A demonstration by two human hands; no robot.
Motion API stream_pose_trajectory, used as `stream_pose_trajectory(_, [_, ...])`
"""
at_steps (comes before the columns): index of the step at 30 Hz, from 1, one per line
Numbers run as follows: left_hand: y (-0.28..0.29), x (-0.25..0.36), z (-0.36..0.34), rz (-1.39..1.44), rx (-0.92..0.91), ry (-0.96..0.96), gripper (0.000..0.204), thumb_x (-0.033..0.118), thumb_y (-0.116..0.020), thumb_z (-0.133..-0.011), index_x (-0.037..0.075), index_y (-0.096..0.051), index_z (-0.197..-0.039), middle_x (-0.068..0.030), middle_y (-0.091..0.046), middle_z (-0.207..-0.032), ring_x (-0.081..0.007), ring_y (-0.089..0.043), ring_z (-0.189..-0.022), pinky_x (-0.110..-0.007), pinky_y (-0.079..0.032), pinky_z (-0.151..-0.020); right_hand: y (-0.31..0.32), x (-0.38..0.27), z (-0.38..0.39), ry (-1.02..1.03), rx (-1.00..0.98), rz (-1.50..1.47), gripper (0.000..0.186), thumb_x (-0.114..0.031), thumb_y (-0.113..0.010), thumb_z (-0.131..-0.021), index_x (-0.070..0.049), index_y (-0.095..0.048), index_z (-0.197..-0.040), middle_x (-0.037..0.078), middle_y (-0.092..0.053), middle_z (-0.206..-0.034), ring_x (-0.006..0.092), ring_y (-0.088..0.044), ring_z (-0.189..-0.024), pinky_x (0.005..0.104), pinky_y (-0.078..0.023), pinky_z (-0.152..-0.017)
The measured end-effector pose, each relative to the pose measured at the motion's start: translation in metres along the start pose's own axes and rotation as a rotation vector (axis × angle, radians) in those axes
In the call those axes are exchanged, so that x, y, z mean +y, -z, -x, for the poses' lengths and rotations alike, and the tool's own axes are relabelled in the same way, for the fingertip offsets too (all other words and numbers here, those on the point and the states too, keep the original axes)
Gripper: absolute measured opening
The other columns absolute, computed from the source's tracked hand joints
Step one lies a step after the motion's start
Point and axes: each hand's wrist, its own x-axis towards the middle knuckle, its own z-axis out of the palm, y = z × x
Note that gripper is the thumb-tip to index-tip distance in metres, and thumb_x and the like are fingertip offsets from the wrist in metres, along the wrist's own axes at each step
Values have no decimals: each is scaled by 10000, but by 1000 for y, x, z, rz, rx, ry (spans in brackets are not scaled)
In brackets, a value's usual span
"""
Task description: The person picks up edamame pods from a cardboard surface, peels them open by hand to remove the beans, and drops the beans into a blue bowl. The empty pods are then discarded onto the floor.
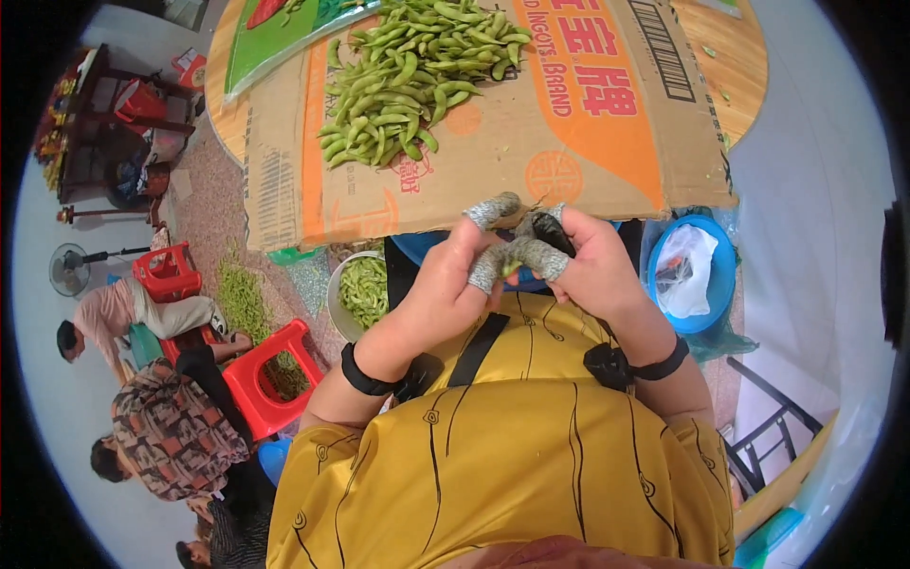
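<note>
My left hand (449, 282) and my right hand (604, 272) meet in front of my chest, just off the near edge of a flattened cardboard sheet (531, 123). Grey knitted covers wrap the thumbs and index fingers of both. Their fingers are pinched close together. A bit of green shows between them, seemingly a soybean pod (507, 270), mostly hidden by the fingers. Beyond the hands, a heap of green soybean pods (398, 90) lies on the cardboard.
Left of my lap is a white bowl (337, 313) of shelled green beans. A blue tub (718, 299) with a white plastic bag stands at my right. Red stools (270, 379), a spread of pods (244, 299) and several seated people occupy the floor on the left.
</note>
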Motion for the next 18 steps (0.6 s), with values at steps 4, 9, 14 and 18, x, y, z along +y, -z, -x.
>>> stream_pose_trajectory(4, [4,-2,3,319,-56,113,423,-17,-383,-905,47,-360,-1323,-65,-592,-862,-95,-540,-656,-219,-433,-570,-5,-4,-5,-12,-26,94,127,-133,-652,-845,-38,-587,-899,-27,-573,-677,32,-490,-504,203,-394,-447])
stream_pose_trajectory(9, [4,-6,16,459,-28,197,393,-25,-418,-916,41,-376,-1301,-64,-599,-909,-95,-555,-698,-202,-452,-621,-7,26,-8,302,31,279,174,-109,-673,-793,-8,-580,-900,29,-607,-705,150,-577,-589,300,-473,-545])
stream_pose_trajectory(14, [7,-26,22,302,71,64,448,-124,-415,-853,10,-403,-1280,-90,-588,-1050,-130,-595,-834,-268,-510,-739,-11,14,0,540,145,1113,287,-92,-680,-661,-12,-589,-921,159,-613,-877,365,-606,-771,399,-513,-663])
stream_pose_trajectory(18, [8,-25,22,245,108,49,448,-134,-413,-848,-3,-400,-1276,-90,-583,-1072,-142,-601,-914,-279,-519,-797,-15,13,7,694,206,1052,277,-80,-674,-662,-20,-587,-919,153,-600,-916,347,-610,-802,402,-517,-673])
